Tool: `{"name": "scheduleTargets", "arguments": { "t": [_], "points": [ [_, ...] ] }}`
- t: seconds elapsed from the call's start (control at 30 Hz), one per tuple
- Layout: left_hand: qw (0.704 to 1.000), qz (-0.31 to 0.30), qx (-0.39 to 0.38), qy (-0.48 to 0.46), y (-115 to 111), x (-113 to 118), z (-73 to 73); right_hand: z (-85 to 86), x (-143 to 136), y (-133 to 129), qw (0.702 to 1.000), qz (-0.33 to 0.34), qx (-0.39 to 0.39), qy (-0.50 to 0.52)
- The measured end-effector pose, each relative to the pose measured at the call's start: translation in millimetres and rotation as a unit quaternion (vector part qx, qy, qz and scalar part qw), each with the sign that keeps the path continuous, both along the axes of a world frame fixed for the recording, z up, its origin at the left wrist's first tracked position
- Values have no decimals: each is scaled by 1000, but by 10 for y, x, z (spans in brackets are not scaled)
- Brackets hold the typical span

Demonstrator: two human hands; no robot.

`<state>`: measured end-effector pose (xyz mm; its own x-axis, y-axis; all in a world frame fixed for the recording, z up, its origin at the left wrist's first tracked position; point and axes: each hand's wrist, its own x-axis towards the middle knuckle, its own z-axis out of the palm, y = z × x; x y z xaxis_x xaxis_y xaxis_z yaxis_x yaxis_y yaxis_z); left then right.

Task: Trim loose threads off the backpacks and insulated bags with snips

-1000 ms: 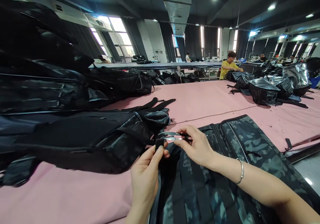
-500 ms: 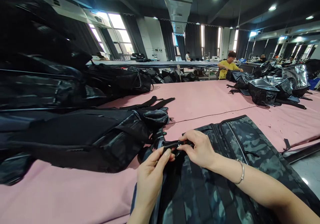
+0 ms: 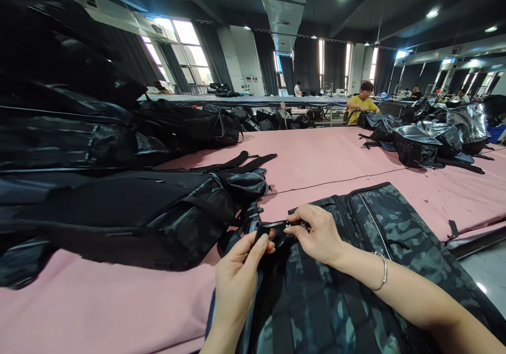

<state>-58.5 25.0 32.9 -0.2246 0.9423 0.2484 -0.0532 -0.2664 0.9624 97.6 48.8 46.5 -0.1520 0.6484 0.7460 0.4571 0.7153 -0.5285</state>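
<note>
In the head view a dark camouflage backpack [image 3: 328, 301] lies flat in front of me, with a zipped panel at its right. Above its upper left edge, my left hand [image 3: 241, 269] pinches a black strap [image 3: 272, 227] between thumb and fingers. My right hand [image 3: 316, 233] is closed on the strap's other end, a narrow black part with small bright glints. Whether that part is a buckle I cannot make out, since the fingertips cover much of it. A bracelet [image 3: 383, 271] circles my right wrist.
A black backpack [image 3: 118, 212] lies close at the left, beneath and beside a tall pile of black bags [image 3: 59, 80]. More bags [image 3: 419, 138] are heaped at the far right of the pink table [image 3: 316, 154]. A co-worker in yellow [image 3: 361, 105] handles a bag across the table.
My right hand has shifted slightly right, and more strap shows between the hands. My left fingers have turned the strap a little. Across the table, the co-worker's arms have moved.
</note>
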Motion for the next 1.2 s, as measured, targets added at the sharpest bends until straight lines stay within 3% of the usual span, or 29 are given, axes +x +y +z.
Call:
{"name": "scheduleTargets", "arguments": {
  "t": [0.2, 0.3, 0.43, 0.5, 0.57, 0.63, 0.8, 0.87, 1.03, 1.2],
  "points": [
    [992, 12, 39, 117, 54, -30, -98, 16, 1, -20, 998, 31, -45, 20],
    [971, 43, 110, 207, 69, -27, -126, 25, 5, -14, 988, 54, -112, 94],
    [895, 102, 249, 357, 66, 9, -94, 10, 19, 25, 952, 109, -219, 185],
    [851, 130, 294, 415, 74, 32, -83, -17, 25, 57, 941, 117, -275, 161],
    [829, 143, 317, 438, 90, 48, -87, -54, 28, 89, 934, 121, -311, 125],
    [841, 134, 304, 428, 102, 50, -94, -92, 25, 114, 930, 137, -320, 119],
    [957, -4, 122, 262, 70, 14, -34, -114, -1, 116, 918, 185, -302, 178],
    [982, -44, 48, 176, 49, 7, 16, -93, -10, 104, 921, 195, -287, 177],
    [997, -8, -18, 74, 53, 12, 80, -55, -5, 100, 936, 165, -266, 162],
    [999, 20, -32, -28, 75, 12, 96, -42, 28, 35, 971, 42, -219, 89]
  ]
}}
